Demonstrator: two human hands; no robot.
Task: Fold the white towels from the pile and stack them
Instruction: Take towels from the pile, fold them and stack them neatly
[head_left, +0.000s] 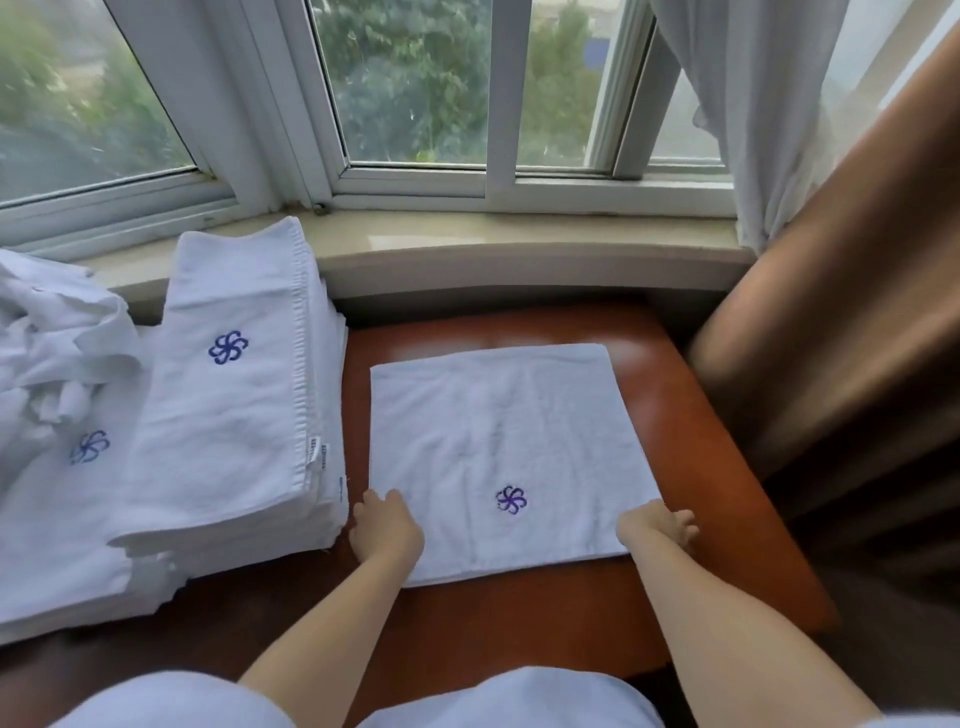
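A white towel (498, 447) with a blue flower emblem lies flat and folded on the reddish wooden table (696, 467). My left hand (385, 527) grips its near left edge. My right hand (660, 526) grips its near right corner, fingers curled under the cloth. To the left stands a stack of folded white towels (234, 405) with the same emblem on top. Further left lies a loose pile of unfolded towels (57, 332), partly over another folded towel (67, 493).
A window sill (467, 244) runs behind the table under the window. A brown curtain (841, 322) hangs at the right beside a white sheer curtain (763, 104). My white-clad knees (498, 696) sit at the table's near edge.
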